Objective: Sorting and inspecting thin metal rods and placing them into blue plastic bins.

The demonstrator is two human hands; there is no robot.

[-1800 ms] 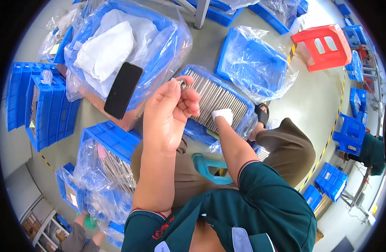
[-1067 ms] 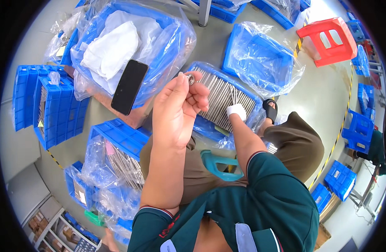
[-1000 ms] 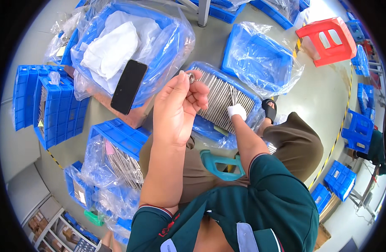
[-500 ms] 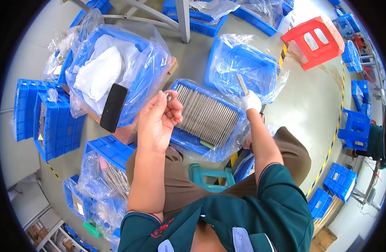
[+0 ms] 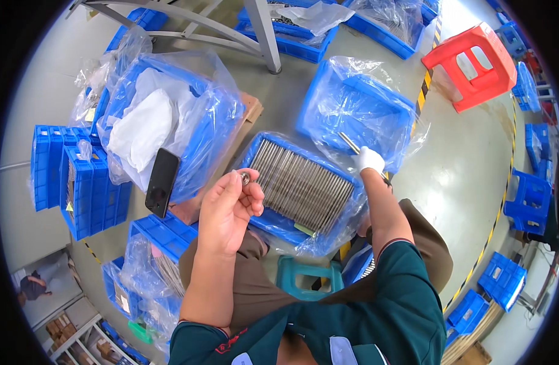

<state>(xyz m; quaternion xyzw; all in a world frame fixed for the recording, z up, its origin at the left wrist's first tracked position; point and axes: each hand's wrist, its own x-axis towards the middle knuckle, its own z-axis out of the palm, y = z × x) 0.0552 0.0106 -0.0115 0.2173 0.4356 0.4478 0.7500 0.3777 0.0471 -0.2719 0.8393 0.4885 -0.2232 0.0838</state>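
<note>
My bare left hand (image 5: pixel 229 205) pinches a small shiny metal ring (image 5: pixel 245 177) between thumb and fingers, above the left side of a blue crate (image 5: pixel 272 220). That plastic-lined crate holds a row of thin metal rods (image 5: pixel 301 185) packed side by side. In a white glove, my right hand (image 5: pixel 371 160) grips several slim metal rods (image 5: pixel 349 142) over the near edge of a second blue crate (image 5: pixel 377 97). This second crate is lined with clear plastic. The rods' far ends point up and left from the glove; the fingers hide their middles.
A black phone (image 5: pixel 162 182) rests at the edge of a large lined crate holding white cloth (image 5: pixel 147 125). Stacked blue crates (image 5: pixel 88 182) stand at left. A red stool (image 5: pixel 471 67) is at the far right, a teal stool (image 5: pixel 310 277) below me. A grey table leg (image 5: pixel 264 36) stands ahead.
My gloved right hand has turned slightly, and its rods now look narrower and point more to the left. The left hand keeps its pinch. The whole view has shifted a little.
</note>
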